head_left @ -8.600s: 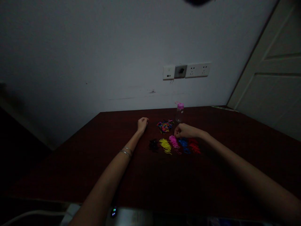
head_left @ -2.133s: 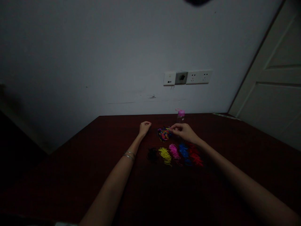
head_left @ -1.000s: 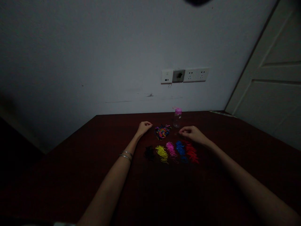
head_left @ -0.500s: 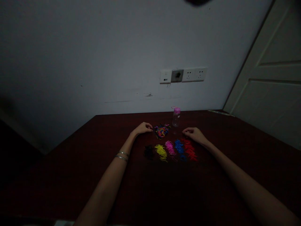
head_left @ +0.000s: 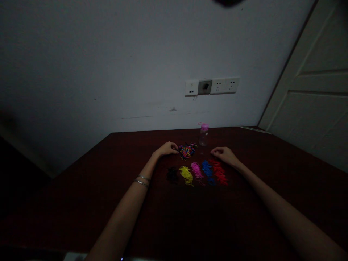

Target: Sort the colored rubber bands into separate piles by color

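Note:
My left hand (head_left: 169, 148) rests at the left edge of a pile of mixed-colour small rubber bands (head_left: 187, 150). Its thumb and fingers are pinched together at the pile; whatever lies between them is too small to make out. My right hand (head_left: 224, 154) lies just above the red bands (head_left: 219, 172), its fingers curled and closed, the tips partly hidden. In a row nearer me lie sorted piles: black bands (head_left: 172, 174), yellow bands (head_left: 186, 175), pink bands (head_left: 197, 170) and blue bands (head_left: 207, 169), with the red ones at the right end.
A clear bottle with a pink lid (head_left: 204, 135) stands behind the piles, between my hands. The dark reddish table (head_left: 108, 210) meets a pale wall (head_left: 108, 65) with sockets (head_left: 225, 86). On the right is a panelled door (head_left: 315, 105). The light is dim.
My left hand has shifted slightly right, its fingertips now at the edge of the mixed pile. The right hand has hardly moved, its fingers looking a little more curled.

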A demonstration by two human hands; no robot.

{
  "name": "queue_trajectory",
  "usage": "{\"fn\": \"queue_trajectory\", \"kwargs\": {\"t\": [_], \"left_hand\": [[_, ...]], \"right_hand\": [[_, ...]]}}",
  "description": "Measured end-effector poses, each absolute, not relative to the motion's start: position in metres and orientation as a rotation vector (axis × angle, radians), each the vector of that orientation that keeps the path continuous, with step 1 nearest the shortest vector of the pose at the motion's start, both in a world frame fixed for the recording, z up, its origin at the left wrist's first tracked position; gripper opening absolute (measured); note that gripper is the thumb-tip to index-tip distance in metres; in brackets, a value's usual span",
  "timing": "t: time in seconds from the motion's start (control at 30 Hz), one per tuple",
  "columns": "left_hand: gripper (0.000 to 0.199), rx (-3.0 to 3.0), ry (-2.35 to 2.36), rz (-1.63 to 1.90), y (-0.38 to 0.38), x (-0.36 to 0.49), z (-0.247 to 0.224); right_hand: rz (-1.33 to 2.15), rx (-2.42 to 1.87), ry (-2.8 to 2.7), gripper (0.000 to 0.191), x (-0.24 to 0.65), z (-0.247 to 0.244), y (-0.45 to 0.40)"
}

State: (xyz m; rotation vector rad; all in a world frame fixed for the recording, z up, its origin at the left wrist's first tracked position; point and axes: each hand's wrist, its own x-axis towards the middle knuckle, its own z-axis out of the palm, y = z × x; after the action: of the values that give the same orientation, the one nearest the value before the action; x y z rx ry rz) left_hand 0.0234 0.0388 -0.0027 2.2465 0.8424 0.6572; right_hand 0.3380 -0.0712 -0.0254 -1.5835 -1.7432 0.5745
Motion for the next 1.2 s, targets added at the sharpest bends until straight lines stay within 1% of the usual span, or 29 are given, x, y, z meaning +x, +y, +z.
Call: {"fn": "queue_trajectory", "kwargs": {"t": [0.3, 0.57, 0.9, 1.03, 1.2], "left_hand": [[0.031, 2.303, 0.946, 0.477, 0.044, 0.024, -0.005], [0.019, 2.307, 0.947, 0.5, 0.046, 0.023, -0.008], [0.017, 2.407, 1.022, 0.474, 0.051, 0.023, -0.017], [0.016, 2.418, 1.017, 0.56, 0.045, 0.028, -0.007], [0.013, 2.375, 0.841, 0.699, 0.025, 0.053, 0.025]], "right_hand": [[0.585, -1.593, -1.703, 0.029, 0.339, -0.029, -0.069], [0.564, -1.588, -1.714, 0.03, 0.339, -0.029, -0.07], [0.554, -1.605, -1.716, 0.03, 0.339, -0.028, -0.07], [0.542, -1.6, -1.726, 0.03, 0.339, -0.028, -0.07], [0.557, -1.59, -1.715, 0.029, 0.338, -0.028, -0.069]]}}
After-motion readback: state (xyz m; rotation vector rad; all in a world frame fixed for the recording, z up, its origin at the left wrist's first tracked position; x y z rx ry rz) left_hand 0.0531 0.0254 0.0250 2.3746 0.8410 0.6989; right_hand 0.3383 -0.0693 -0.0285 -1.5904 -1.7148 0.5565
